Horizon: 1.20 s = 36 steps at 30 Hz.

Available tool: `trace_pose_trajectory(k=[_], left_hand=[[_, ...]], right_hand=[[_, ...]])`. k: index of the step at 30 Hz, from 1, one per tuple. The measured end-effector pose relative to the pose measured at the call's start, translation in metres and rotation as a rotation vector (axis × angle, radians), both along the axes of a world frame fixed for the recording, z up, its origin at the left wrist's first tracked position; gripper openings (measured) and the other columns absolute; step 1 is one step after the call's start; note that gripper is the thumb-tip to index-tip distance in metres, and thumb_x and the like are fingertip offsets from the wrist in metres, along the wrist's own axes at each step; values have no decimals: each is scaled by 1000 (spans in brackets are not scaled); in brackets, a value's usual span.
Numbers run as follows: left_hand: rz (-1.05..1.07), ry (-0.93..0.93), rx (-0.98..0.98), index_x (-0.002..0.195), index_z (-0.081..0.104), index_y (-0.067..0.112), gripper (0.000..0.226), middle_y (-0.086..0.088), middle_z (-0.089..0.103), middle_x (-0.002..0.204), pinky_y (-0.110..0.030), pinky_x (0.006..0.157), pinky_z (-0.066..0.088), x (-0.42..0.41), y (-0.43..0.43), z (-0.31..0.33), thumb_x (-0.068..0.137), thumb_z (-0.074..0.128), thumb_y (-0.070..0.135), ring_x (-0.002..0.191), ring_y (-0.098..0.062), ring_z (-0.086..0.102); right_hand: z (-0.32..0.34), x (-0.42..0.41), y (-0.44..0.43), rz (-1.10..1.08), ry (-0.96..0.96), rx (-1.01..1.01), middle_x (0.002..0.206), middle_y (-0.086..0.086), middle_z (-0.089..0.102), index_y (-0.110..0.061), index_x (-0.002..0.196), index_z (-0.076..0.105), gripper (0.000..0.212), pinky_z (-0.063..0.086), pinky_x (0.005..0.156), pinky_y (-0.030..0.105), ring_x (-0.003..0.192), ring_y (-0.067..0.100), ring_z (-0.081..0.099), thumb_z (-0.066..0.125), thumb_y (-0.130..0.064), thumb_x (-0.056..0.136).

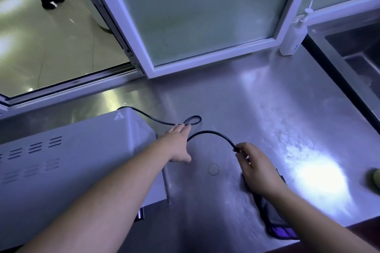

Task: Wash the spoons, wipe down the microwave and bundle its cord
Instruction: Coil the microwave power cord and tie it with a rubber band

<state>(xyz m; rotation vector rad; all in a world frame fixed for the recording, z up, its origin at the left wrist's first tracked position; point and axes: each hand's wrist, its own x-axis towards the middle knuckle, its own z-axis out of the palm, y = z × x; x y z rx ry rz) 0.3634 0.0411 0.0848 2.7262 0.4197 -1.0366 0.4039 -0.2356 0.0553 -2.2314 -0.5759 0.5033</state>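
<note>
Cord [213,134] between left hand [178,145] and right hand [257,168]

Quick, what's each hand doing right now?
Left hand: open, straight fingers resting on the black cord.
Right hand: closed, pinching the same cord.

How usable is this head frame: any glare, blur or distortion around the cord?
Head view: blown-out glare on the steel counter, to the right of the right hand; cord and left hand sharp enough to follow; wide-angle lens bows the window frame; blue cast throughout.
</note>
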Motion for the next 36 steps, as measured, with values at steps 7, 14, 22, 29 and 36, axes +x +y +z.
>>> trace_pose_trajectory(k=[7,14,22,29,36], left_hand=[[17,-95,50,166,1,22,105,2,3,174,-41,129,13,25,10,-39,88,66,51,161,-19,2],[50,75,136,165,-8,16,112,-6,-7,174,-42,130,1,48,27,-66,87,65,49,161,-25,-7],[90,49,213,150,33,14,76,-9,44,152,-38,117,29,59,30,-89,84,64,35,141,-29,42],[185,127,221,135,43,17,63,-10,54,139,-41,108,34,67,26,-92,82,70,39,130,-30,49],[297,21,65,134,34,20,73,-8,51,132,-42,97,48,66,15,-80,76,74,40,116,-35,59]], right_hand=[[-3,7,4,-68,72,18,104,-15,63,-28,109,61,14,40,77,9,99,-1,54,51,-20,104],[-5,10,9,-123,185,24,103,-17,65,-33,107,61,14,44,78,13,95,3,58,52,-23,104],[-19,11,22,-229,320,48,96,-21,64,-41,105,61,15,53,71,25,83,5,62,52,-29,103],[-19,20,37,-353,421,92,92,-11,67,-38,101,62,15,55,71,32,86,5,62,52,-26,103],[-11,29,40,-460,492,164,90,3,66,-29,102,62,12,50,51,17,69,13,57,51,-25,104]])
